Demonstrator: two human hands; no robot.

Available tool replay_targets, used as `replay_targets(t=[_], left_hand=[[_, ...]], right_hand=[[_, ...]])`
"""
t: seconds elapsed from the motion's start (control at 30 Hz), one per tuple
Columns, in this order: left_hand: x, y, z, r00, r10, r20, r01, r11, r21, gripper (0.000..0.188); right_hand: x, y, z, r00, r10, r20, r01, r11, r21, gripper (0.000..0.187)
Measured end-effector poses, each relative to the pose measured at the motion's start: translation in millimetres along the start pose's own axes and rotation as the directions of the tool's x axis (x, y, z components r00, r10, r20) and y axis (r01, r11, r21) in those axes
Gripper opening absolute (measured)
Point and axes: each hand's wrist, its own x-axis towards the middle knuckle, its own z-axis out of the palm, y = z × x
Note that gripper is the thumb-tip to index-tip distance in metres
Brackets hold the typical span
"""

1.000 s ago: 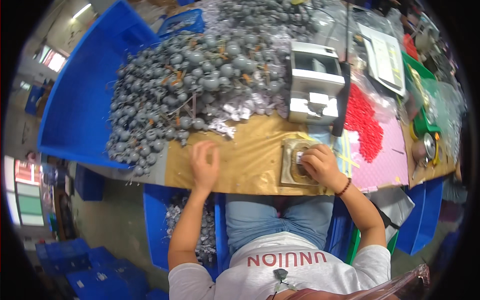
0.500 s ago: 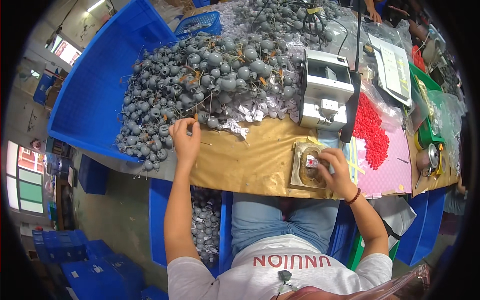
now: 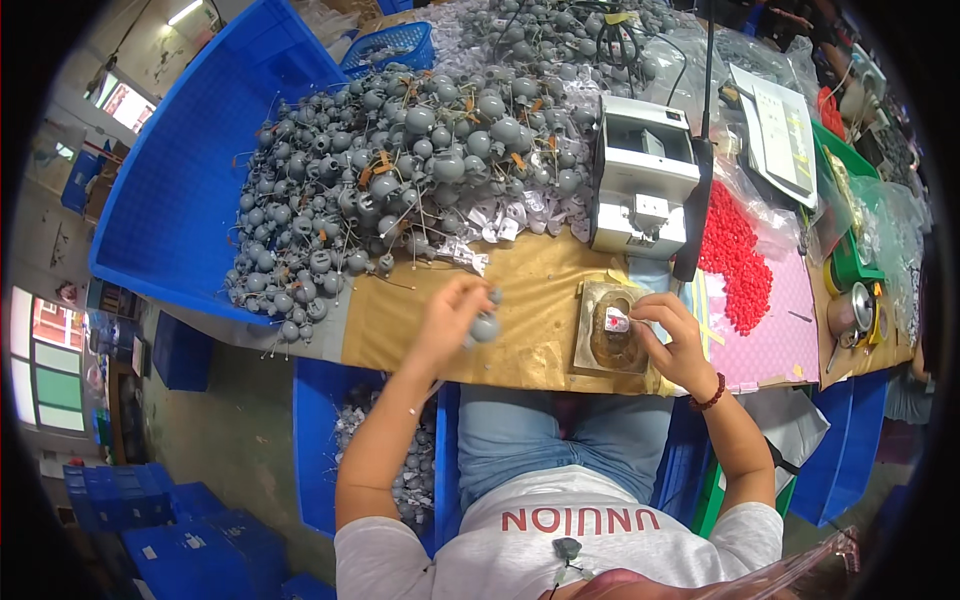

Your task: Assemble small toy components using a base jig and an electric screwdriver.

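Note:
My left hand (image 3: 446, 325), slightly blurred, pinches a grey ball-shaped part (image 3: 484, 328) over the brown-covered front of the table. A smaller grey piece shows at the fingertips, and a thin string hangs below the hand. To the right lies a block-shaped fixture (image 3: 588, 350) with a rounded hollow. A small white piece with a red spot (image 3: 616, 321) sits over that hollow. My right hand (image 3: 672, 330) has its thumb and fingertips closed at the right edge of this white piece; the exact contact is hard to see.
A large heap of grey ball parts with strings (image 3: 380, 150) spreads from a tipped blue bin (image 3: 180, 200). Behind the fixture stands a white and grey machine (image 3: 640, 185). Red pieces (image 3: 735, 260) lie on a pink sheet at right. Blue bins (image 3: 315, 440) stand under the table.
My left hand has come away from the heap, moving right and nearer to me, with a grey ball part in it. My right hand stays at the fixture.

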Motion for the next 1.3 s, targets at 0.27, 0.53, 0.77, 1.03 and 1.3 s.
replay_targets(t=[0.27, 0.53, 0.77, 1.03, 1.3], left_hand=[[-59.7, -0.7, 104.6, 0.766, -0.114, 0.633, 0.518, 0.692, -0.502, 0.018], [-64.7, -10.8, 121.5, 0.682, -0.266, 0.681, 0.598, 0.739, -0.310, 0.028], [-47.0, -34.7, 134.3, 0.888, 0.370, 0.273, -0.456, 0.785, 0.419, 0.044], [-37.7, -40.0, 138.3, 0.843, 0.438, 0.313, -0.538, 0.660, 0.525, 0.037], [-33.8, -30.1, 136.2, 0.831, 0.425, 0.359, -0.556, 0.632, 0.539, 0.035]], right_hand=[[16.9, -49.7, 0.0, 0.989, -0.036, 0.146, -0.007, 0.959, 0.283, 0.031], [-15.4, -28.7, -15.7, 0.948, 0.234, 0.218, -0.249, 0.968, 0.044, 0.015], [-4.8, 5.2, 10.6, 0.986, -0.032, 0.162, 0.094, 0.915, -0.391, 0.017], [5.1, 9.2, 17.5, 0.966, -0.067, 0.250, 0.182, 0.864, -0.470, 0.022], [5.6, 6.4, 16.5, 0.950, -0.086, 0.299, 0.229, 0.844, -0.486, 0.021]])
